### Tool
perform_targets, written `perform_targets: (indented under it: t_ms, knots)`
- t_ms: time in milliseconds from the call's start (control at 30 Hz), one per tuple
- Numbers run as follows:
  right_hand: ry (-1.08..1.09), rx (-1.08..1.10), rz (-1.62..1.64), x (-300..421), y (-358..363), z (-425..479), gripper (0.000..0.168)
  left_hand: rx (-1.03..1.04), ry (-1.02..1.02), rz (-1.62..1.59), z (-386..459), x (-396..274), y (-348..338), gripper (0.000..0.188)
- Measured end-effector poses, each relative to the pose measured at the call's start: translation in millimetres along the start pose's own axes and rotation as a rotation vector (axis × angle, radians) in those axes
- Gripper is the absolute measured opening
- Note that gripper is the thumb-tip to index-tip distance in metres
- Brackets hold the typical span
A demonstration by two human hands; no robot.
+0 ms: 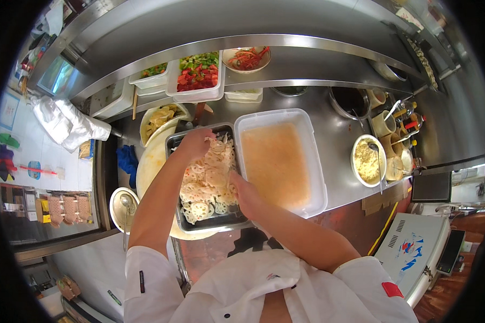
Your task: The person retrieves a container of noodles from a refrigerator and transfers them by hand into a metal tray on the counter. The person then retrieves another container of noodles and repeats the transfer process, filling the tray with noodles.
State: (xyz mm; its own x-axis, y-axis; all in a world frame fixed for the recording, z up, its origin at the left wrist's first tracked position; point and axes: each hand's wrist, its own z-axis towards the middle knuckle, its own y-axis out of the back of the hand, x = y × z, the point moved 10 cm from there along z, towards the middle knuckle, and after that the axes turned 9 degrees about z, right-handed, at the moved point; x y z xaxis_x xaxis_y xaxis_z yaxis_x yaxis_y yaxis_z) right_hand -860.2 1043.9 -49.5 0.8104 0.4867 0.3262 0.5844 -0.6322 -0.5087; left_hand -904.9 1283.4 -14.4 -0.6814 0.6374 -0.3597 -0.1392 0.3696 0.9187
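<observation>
A black rectangular tray [214, 229] before me holds a heap of thin lotus root slices [210, 173] with small red flecks. At the tray's far left corner, my left hand [196, 143] grips slices, its fingertips partly hidden among them. My right hand [245, 196] cups the heap from its right side, with most of its fingers buried under slices. Directly right of the tray stands a translucent white plastic tub [316, 161] containing cloudy orange-brown liquid. Beneath the tray's left part lies a round, pale chopping board [147, 167].
Tubs of chopped red and green peppers [198, 76] stand at the back. A bowl of minced garlic-like food [367, 161] with a spoon, a pot of dark liquid [349, 101] and seasoning containers [384, 123] are at right. A ladle bowl [123, 206] sits left. A steel shelf [266, 40] overhangs the counter.
</observation>
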Motion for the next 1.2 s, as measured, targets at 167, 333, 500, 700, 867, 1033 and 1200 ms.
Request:
perform_targets:
  t_ms: [167, 333, 500, 700, 867, 1033, 1200]
  knots:
    - [0.12, 0.093, -0.021, -12.0, 5.2, 31.9, 0.087, 0.114, 0.035, 0.299, -44.3, -43.1, -22.0, 0.058]
    - [0.268, -0.175, -0.421, -8.6, 0.3, 27.7, 0.086, 0.166, 0.075, 0.412, -63.1, -49.3, -40.8, 0.085]
    - [0.373, -0.107, -0.499, -25.7, -0.2, 45.8, 0.089, 0.168, -0.01, 0.403, -36.7, -58.3, -31.7, 0.075]
    - [0.409, 0.012, -0.231, 4.2, -15.5, -16.9, 0.071, 0.05, -0.188, 0.428, -87.2, -87.4, -14.8, 0.066]
    - [0.425, 0.121, -0.117, 57.8, 36.1, -48.0, 0.039, -0.011, -0.14, 0.374, -156.6, -117.0, -29.4, 0.062]
    - [0.436, -0.18, -0.317, 117.5, 160.3, -28.9, 0.033, -0.051, -0.15, 0.473, -162.6, -114.9, -74.4, 0.057]
    - [0.352, -0.35, -1.334, 136.6, 226.2, 8.7, 0.044, -0.128, -0.112, 0.351, -132.6, -130.2, -38.4, 0.048]
